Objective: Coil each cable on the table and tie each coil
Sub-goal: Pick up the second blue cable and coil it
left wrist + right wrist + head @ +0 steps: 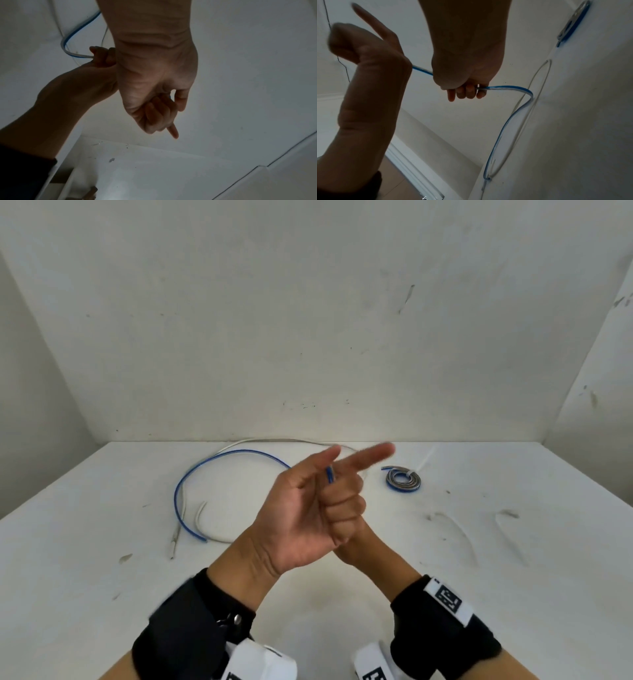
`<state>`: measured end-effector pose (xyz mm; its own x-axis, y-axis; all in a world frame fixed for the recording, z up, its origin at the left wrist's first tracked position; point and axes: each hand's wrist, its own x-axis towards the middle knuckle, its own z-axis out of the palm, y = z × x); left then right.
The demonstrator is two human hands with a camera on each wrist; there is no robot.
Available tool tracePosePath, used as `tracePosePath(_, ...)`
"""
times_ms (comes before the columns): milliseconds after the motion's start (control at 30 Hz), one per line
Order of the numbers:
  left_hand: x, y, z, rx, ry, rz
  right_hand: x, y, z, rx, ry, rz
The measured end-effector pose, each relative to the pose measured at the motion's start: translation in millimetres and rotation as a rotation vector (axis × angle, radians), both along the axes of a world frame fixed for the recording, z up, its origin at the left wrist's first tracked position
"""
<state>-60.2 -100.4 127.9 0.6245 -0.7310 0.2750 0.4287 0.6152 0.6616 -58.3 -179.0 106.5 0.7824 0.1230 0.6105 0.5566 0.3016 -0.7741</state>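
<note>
My left hand (318, 501) is raised over the table's middle, palm toward me, index finger pointing right. Its other fingers curl round the end of the blue cable (329, 474), which pokes up beside the thumb. Behind it, mostly hidden in the head view, is my right hand (359, 546). In the right wrist view the right hand (467, 92) grips the blue cable (513, 89) a short way along. From there the blue cable (178, 494) arcs over the table to the left. A white cable (224, 541) lies loose beside it.
A blue and silver coil (403, 479), tied, lies at the back right of the white table (513, 577); it also shows in the right wrist view (573, 23). A white strip (426, 460) lies just behind it. White walls close the back and both sides.
</note>
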Motion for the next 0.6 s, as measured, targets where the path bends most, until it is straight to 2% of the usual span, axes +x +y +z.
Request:
tracePosePath(33,-1.4,-0.8,0.1,0.053,-0.027,0.024,-3.4,4.5,14.3,0.296,0.058,0.041)
tracePosePath(67,-2.4,-1.0,1.2,0.093,-0.049,0.075,-6.5,0.2,23.9,0.292,-0.008,0.100)
tracePosePath(100,-2.6,-0.3,1.9,0.119,-0.059,0.152,0.0,-6.3,14.9,0.061,-0.050,0.044)
tracePosePath(167,0.7,4.9,2.3,0.153,-0.081,0.349,23.8,-18.4,-14.5,-0.377,0.190,0.213)
tracePosePath(200,4.1,8.2,1.4,0.170,-0.110,0.448,28.5,-31.1,-22.2,-0.477,0.220,0.224)
tracePosePath(267,13.0,13.9,-2.4,0.215,-0.201,0.641,34.8,-34.0,-32.1,-0.659,0.130,0.170)
tracePosePath(367,25.8,23.6,-12.2,0.327,-0.349,0.897,36.5,-36.2,-43.9,-0.762,0.104,0.106)
tracePosePath(467,33.4,28.3,-23.7,0.563,-0.507,1.065,35.9,-43.0,-46.6,-0.789,0.079,0.046)
tracePosePath(533,33.7,26.3,-30.7,0.759,-0.620,1.138,36.6,-41.6,-46.2,-0.813,0.094,0.026)
tracePosePath(600,34.4,21.9,-37.1,0.893,-0.676,1.136,38.9,-42.1,-44.2,-0.814,0.127,0.036)
